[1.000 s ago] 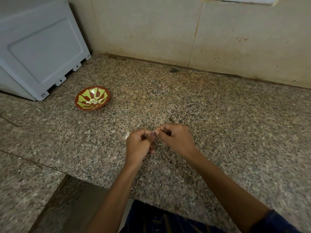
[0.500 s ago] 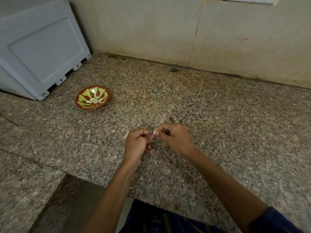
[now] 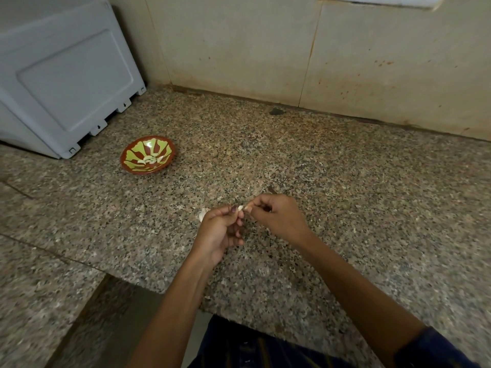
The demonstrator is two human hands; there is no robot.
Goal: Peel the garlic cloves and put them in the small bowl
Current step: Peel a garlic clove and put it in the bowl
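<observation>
While peeling is plainly under way, we judge the task only partly done: the small bowl already holds several pale peeled cloves at its centre, and one more garlic clove is in hand. That clove sits well to the right of the bowl and nearer the person, raised just above the counter. We note the left hand pinching it between thumb and fingertips, while the right hand has its fingers curled and nips at the clove's end, apparently working on the skin; whether any skin has come free we cannot tell. Just left of the left hand, on the side toward the bowl, a pale scrap lies on the counter; we cannot say whether it is husk or an unpeeled piece. Remaining, in our judgement: finish stripping this clove, carry it across to the bowl, and deal with whatever garlic is left.
</observation>
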